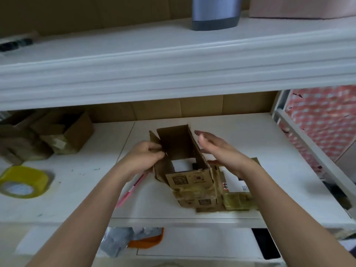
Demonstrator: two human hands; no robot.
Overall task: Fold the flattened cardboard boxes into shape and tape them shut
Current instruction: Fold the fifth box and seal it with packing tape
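A small brown cardboard box (179, 149) stands partly opened into a tube on the white desk (250, 137), its flaps loose and its printed flap facing me. My left hand (146, 157) grips the box's left wall, fingers curled over its edge. My right hand (217, 149) hovers beside the right wall with straight fingers, holding nothing. Under and right of the box lie several flattened cardboard boxes (233, 197) with old tape on them. A yellow tape roll (23, 182) lies at the desk's left edge.
A pink pen (131, 189) lies under my left wrist. Folded boxes (63, 132) sit at the back left. A white shelf (173, 74) overhangs the desk and carries a blue-grey container (215, 14). An orange object (148, 239) lies below the desk's front edge.
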